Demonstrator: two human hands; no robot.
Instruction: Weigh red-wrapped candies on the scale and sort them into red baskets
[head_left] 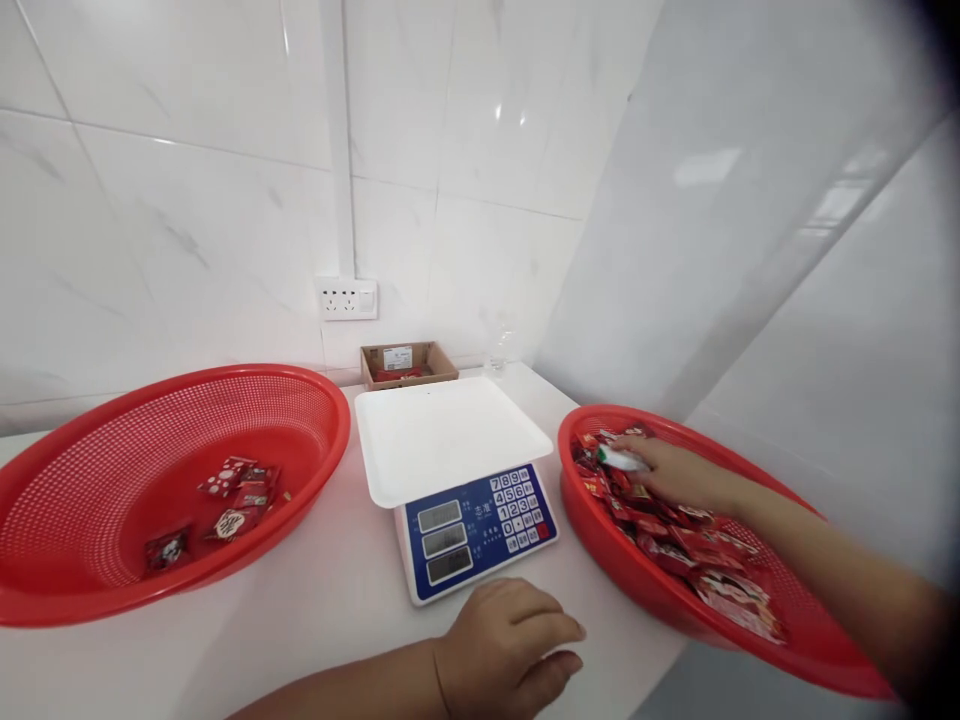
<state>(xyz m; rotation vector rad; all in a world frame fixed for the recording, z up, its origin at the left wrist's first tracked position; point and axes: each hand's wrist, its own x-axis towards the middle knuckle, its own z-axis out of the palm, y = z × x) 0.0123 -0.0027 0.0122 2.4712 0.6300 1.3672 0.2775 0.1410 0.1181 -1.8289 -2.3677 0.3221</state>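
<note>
My right hand [664, 470] reaches into the red basket [581, 520] on the right, among many red sachets [720, 575]. Its fingers are closed on a small white packet [624, 459] with a green end; what kind it is I cannot make out. My left hand [517, 640] is held just in front of the scale, palm down, its fingers loosely bent and a gap showing between them. Nothing is visible in it. A white-and-blue digital scale [480, 530] stands between the two baskets, and its white pan [454, 435] carries no packets.
On the left, another red basket [330, 440] holds several red packets [244, 495]. Behind the scale, a cardboard box [370, 377] with red contents sits near the tiled wall. A clear plastic item [499, 355] lies beside it. A socket [348, 299] is on the wall.
</note>
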